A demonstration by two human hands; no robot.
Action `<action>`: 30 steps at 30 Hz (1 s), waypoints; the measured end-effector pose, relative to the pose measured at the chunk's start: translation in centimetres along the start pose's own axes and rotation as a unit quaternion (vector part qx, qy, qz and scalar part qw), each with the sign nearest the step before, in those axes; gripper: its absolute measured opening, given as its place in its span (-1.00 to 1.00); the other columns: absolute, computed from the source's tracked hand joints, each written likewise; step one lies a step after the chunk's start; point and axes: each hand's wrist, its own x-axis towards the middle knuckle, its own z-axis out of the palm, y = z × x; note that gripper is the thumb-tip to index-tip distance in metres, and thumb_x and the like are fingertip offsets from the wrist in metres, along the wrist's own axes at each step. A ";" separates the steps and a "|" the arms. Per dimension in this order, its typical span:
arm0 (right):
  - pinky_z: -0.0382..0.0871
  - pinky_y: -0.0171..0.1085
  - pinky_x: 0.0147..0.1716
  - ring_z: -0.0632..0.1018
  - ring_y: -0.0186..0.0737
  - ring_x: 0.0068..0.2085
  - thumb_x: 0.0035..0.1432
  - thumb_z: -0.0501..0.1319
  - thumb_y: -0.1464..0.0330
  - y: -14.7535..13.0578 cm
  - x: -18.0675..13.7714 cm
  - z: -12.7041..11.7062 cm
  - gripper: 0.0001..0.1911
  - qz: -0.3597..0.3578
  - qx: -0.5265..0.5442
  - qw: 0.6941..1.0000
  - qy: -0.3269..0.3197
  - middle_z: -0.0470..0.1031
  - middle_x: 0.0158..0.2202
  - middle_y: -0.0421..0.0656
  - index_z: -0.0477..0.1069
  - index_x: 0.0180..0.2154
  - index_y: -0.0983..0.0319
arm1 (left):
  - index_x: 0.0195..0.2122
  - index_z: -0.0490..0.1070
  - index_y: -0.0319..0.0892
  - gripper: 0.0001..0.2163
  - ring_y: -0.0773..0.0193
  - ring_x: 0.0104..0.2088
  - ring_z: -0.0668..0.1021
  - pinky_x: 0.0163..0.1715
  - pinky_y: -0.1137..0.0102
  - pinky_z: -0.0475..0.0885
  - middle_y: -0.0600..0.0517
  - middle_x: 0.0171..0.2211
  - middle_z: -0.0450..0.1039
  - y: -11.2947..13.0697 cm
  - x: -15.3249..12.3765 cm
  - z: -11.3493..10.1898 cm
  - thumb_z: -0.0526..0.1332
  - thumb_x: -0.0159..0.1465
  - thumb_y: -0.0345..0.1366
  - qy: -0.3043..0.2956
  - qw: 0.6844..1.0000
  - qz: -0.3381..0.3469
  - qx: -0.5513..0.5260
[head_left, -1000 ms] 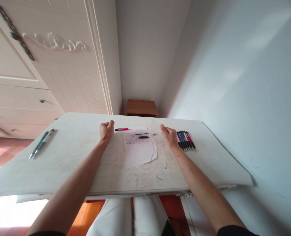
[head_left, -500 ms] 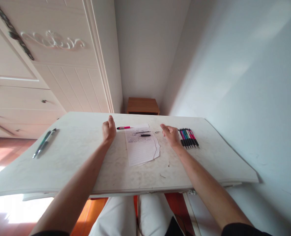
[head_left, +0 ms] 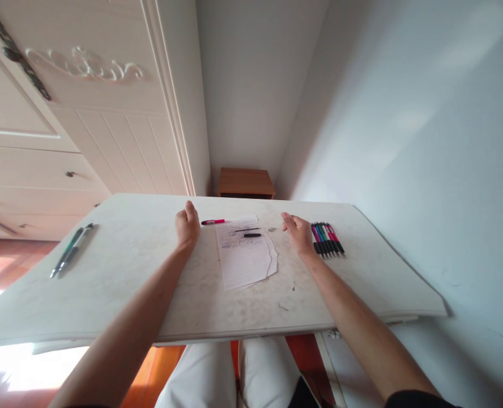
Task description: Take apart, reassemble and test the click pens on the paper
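Note:
A torn lined sheet of paper (head_left: 245,258) with writing near its top lies mid-table. A thin black refill (head_left: 246,229) and a short black pen part (head_left: 252,235) rest on it. A pink pen (head_left: 212,222) lies just past the sheet's left corner. My left hand (head_left: 187,226) rests on the table left of the paper, fingers stretched forward toward the pink pen, holding nothing. My right hand (head_left: 297,233) rests right of the paper, fingers loosely spread, between the sheet and a row of several coloured pens (head_left: 327,239).
The white table (head_left: 119,277) carries two dark pens (head_left: 71,249) near its left edge. A cream wardrobe (head_left: 85,113) stands at the left, a small wooden cabinet (head_left: 245,182) behind the table, and a pale wall (head_left: 404,141) to the right. My legs show below the table's front edge.
My left hand has uncurled from a loose fist to straight fingers and edged toward the pink pen. My right hand's fingers have spread slightly. The view shifted a little.

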 end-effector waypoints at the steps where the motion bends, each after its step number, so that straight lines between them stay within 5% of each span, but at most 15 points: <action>1: 0.15 -0.32 -0.51 0.30 -0.31 -0.59 0.22 0.02 -0.10 -0.1 0.0 0.0 -0.42 -0.003 0.002 1.000 0.000 0.26 -0.68 -0.26 0.31 -0.59 0.21 | -0.67 -0.02 -0.07 -0.53 0.31 -0.64 0.18 -0.57 0.34 0.10 0.11 -0.70 0.02 -0.1 0.0 0.1 -0.17 0.35 0.02 0.007 1.000 0.009 -0.004; 8: 0.27 -0.31 -0.44 0.42 -0.29 -0.50 0.26 0.01 -0.06 -1.1 -0.3 0.1 -0.51 -0.022 0.030 0.999 -0.038 0.46 -0.44 -0.16 0.35 -0.40 0.21 | -0.60 0.26 -0.12 -0.55 0.25 -0.55 0.39 -0.50 0.38 0.24 0.03 -0.63 0.30 0.1 0.1 0.1 -0.13 0.34 -0.03 0.032 0.999 0.005 0.004; 20: 0.25 -0.30 -0.41 0.42 -0.25 -0.45 0.30 -0.02 -0.01 -1.5 -1.0 0.3 -0.49 -0.047 0.004 0.996 -0.081 0.38 -0.53 -0.19 0.36 -0.47 0.22 | -0.76 0.14 -0.12 -0.50 0.34 -0.69 0.25 -0.60 0.40 0.16 0.10 -0.79 0.13 0.8 -0.6 -0.2 0.04 0.26 0.02 -0.043 0.999 -0.023 -0.012; 30: 0.22 -0.31 -0.43 0.39 -0.26 -0.46 0.27 0.01 -0.02 -1.6 -1.2 0.5 -0.48 -0.045 -0.001 0.994 -0.098 0.35 -0.55 -0.20 0.36 -0.49 0.22 | -0.83 0.17 -0.13 -0.41 0.34 -0.73 0.27 -0.54 0.40 0.25 0.08 -0.85 0.11 1.5 -1.2 -0.6 0.03 0.27 0.09 -0.042 0.999 0.008 -0.004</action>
